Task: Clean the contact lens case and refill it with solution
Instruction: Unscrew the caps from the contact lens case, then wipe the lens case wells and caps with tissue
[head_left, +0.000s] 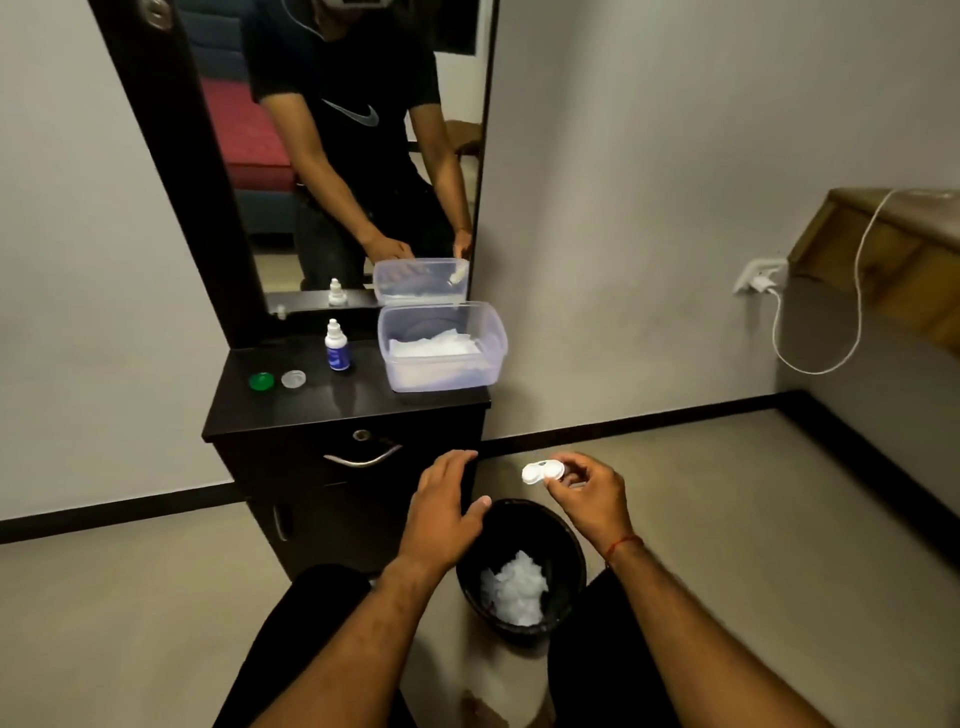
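My right hand (584, 493) pinches the white contact lens case (542, 472) by one end, holding it over the floor just beyond a black waste bin (566, 545). My left hand (445, 500) hovers flat with straight fingers above the bin's left rim, holding nothing. On the dark dresser top (322, 410) lie a green cap (261, 381) and a clear cap (293, 379), side by side. The small solution bottle (336, 347) with a blue label stands upright behind them.
A clear plastic tub (441, 345) with white tissues sits at the dresser's right edge. Crumpled white tissue (514, 587) lies inside the bin. A mirror (343, 156) rises behind the dresser. A white cable (831, 322) hangs from a wall socket at right.
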